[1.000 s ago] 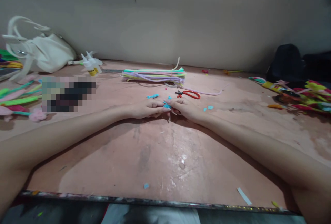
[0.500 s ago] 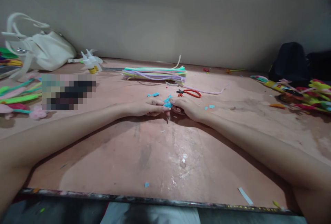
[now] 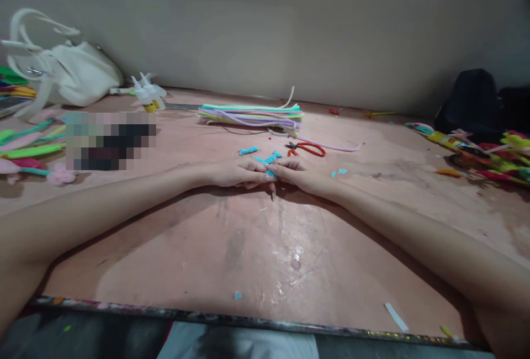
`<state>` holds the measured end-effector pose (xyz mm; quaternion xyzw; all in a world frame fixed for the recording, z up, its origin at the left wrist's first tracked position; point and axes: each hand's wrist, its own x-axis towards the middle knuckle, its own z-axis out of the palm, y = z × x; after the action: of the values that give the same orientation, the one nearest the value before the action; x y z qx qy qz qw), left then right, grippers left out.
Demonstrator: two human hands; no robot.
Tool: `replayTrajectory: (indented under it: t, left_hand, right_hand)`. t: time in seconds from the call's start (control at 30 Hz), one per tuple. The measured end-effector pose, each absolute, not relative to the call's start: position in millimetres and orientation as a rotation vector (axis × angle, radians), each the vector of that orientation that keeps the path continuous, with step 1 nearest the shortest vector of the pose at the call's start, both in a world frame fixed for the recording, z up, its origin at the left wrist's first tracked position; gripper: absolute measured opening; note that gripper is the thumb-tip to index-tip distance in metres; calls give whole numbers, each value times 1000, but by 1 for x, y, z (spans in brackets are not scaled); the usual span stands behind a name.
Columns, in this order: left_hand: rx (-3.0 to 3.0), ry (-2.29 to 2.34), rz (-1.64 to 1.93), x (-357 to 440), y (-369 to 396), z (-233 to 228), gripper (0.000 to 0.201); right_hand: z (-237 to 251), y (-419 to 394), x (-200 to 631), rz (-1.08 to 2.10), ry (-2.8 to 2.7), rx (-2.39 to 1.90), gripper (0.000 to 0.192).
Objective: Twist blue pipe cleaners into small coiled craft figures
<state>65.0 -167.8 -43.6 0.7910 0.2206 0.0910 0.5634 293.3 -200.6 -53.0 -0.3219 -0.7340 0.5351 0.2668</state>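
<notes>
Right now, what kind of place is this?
Probably a handicraft worktable: a stack of pastel fuzzy craft stems, red-handled cutters, finished colourful stem flowers, and both hands pinching a small blue piece.

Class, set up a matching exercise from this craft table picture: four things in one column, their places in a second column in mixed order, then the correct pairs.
Things
1. white handbag
2. red-handled scissors
3. stack of pastel pipe cleaners
4. small blue piece

Places
A. between the fingertips of both hands
B. far left, by the wall
C. middle of the table, behind the scissors
D. just beyond the right hand

Pairs: 1-B, 2-D, 3-C, 4-A
</notes>
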Motion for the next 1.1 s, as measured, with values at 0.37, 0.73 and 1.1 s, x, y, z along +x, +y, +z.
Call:
replayTrajectory:
  t: [0.37,0.73,1.1]
  left_hand:
    - [1865,695,183,52,-160,-22,46]
    - [2405,1118,-98,12,-110,9,60]
    - [2593,999,-331,29,-132,19,51]
  right_hand:
    - [-63,-189,294,1419,-1617,-837,59]
    - [-56,-191,287,1152,-1427,-1043,55]
    - [-57,-196,284,1202,-1384,-1129,42]
